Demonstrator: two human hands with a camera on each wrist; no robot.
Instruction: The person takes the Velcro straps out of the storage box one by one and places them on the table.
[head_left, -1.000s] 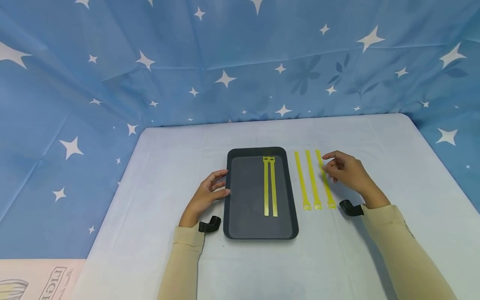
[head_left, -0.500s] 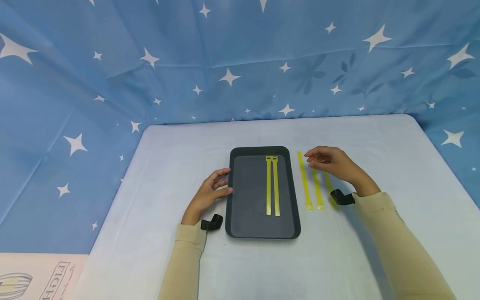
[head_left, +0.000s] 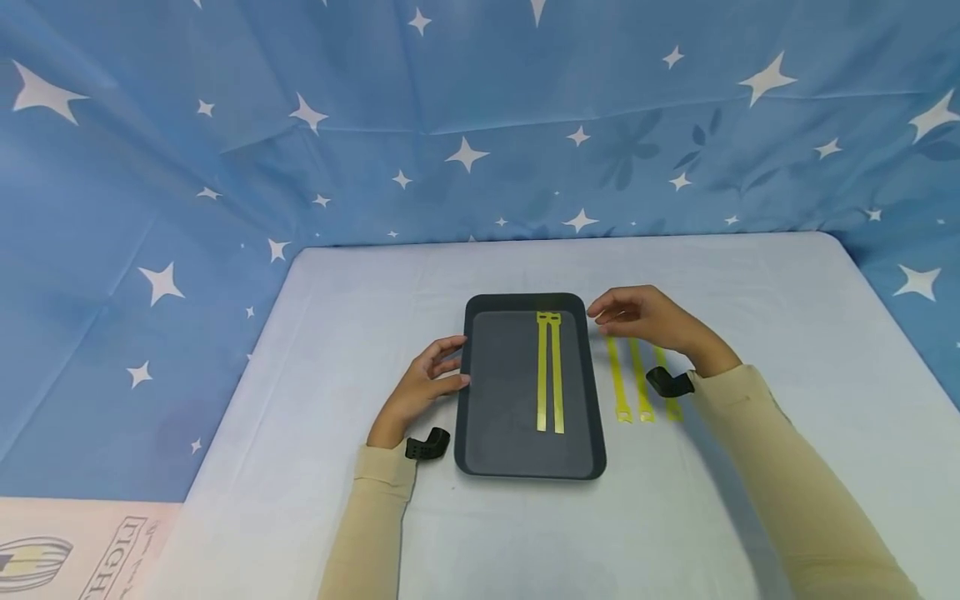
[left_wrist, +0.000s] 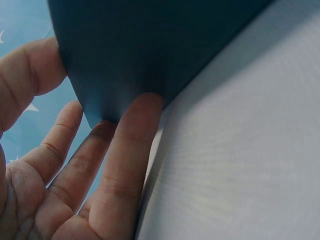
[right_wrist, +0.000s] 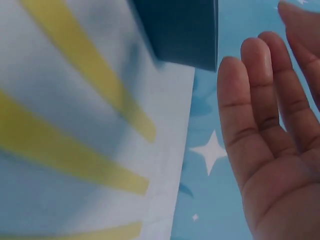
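Right wrist, unlike head, shows the uncurled right hand (right_wrist: 277, 160) palm-on; the relaxed left hand (head_left: 418, 387) touches a tray (head_left: 501, 392).

White table (head_left: 517, 537), far corners rounded. Dark tray (head_left: 495, 400) near middle; three yellow straps (head_left: 641, 379) side by side just right of it.

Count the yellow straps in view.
5: two straps side by side in the tray, three straps on the table to its right, partly hidden by the right hand in the head view.
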